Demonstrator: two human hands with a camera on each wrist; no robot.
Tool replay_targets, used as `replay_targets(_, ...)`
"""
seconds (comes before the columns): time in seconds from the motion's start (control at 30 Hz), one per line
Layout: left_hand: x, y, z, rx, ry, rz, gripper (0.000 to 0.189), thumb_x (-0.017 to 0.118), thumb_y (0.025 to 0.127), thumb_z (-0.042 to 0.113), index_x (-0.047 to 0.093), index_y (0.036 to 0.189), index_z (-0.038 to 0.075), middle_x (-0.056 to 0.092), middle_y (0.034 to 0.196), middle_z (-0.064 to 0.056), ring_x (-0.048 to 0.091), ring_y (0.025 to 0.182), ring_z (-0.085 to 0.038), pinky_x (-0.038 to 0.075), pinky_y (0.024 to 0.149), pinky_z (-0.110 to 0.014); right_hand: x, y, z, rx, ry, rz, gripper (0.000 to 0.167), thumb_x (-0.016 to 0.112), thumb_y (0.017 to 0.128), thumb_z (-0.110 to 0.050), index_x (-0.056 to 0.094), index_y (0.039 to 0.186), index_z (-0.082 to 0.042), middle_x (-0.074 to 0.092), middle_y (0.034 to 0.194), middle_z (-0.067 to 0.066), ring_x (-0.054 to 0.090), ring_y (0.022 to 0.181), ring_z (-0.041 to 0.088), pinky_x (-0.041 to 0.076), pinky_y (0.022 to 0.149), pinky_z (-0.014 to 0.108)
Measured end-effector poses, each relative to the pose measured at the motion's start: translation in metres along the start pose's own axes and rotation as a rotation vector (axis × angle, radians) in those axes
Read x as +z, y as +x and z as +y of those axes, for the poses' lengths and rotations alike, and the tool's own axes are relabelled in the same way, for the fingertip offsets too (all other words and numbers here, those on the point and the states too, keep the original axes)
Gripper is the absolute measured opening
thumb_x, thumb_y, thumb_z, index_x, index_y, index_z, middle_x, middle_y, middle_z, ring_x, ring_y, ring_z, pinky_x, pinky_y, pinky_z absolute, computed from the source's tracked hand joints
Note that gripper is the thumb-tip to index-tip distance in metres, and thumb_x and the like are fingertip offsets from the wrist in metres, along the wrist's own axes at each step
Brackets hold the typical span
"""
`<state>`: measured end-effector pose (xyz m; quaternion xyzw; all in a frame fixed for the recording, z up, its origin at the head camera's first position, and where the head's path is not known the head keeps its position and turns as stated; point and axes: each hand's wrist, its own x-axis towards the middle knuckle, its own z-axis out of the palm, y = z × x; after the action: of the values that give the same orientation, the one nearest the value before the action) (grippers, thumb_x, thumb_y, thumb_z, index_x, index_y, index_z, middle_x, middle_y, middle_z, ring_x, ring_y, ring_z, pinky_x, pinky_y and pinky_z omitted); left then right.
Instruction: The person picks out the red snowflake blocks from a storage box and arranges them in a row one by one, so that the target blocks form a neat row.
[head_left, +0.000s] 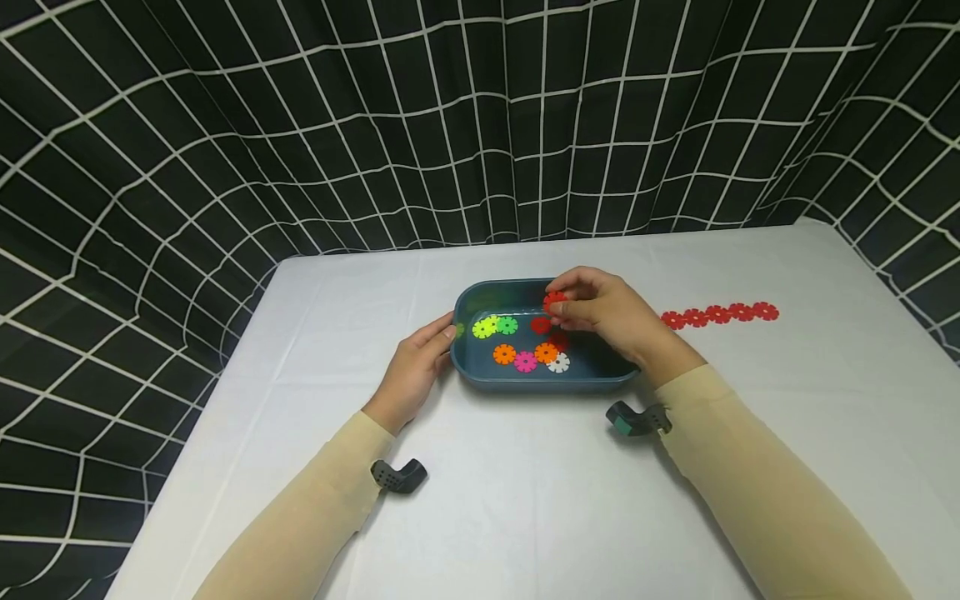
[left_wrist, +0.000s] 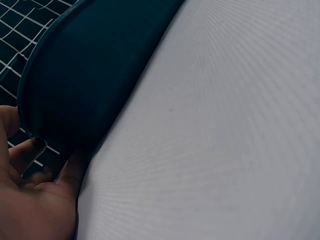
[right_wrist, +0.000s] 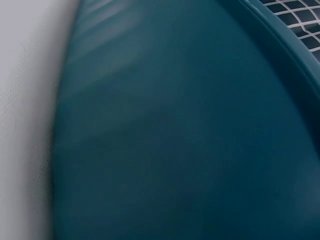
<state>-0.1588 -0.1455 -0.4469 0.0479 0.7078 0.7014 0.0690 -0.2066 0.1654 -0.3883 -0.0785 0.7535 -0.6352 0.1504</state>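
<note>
So, a red, flat, notched plastic disc (head_left: 556, 300) is pinched between thumb and fingers of the right hand (head_left: 600, 304), held over the rounded blue-green plastic tray (head_left: 540, 385), near the tray's 12 o'clock. Looks like a red-picking step is being done. Two more reds (head_left: 541, 325) can be made out near the tray's middle, with yellow-green discs (head_left: 487, 326) toward 9 o'clock and orange (head_left: 505, 354), pink (head_left: 526, 362) and white (head_left: 558, 362) ones toward 6. The tray's 9 o'clock end is touched from outside by the left hand (head_left: 414, 367), fingers not wrapped round anything. Over at 3 o'clock, a red disc row (head_left: 718, 314) is laid on the white cloth-covered worktop (head_left: 510, 483); whether it's interlocked can't be told. Next, a clear lift over the rim and a careful line-up with that row would probably be called for.
</note>
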Motion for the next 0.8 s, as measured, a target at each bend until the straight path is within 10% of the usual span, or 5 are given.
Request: replay_targets(0.8, -0.001, -0.001, -0.001, 0.007, 0.006, -0.01, 0.057, 0.06, 0.115, 0.037, 0.052, 0.162, 0.006, 0.051, 0.163, -0.003, 0.051, 0.146, -0.017, 0.047, 0.117, -0.033, -0.028, -0.017, -0.014, -0.064, 0.017, 0.039, 0.033, 0.076, 0.105, -0.013, 0.062, 0.132, 0.002, 0.071, 0.119, 0.015, 0.072, 0.105, 0.03, 0.064, 0.089, 0.03)
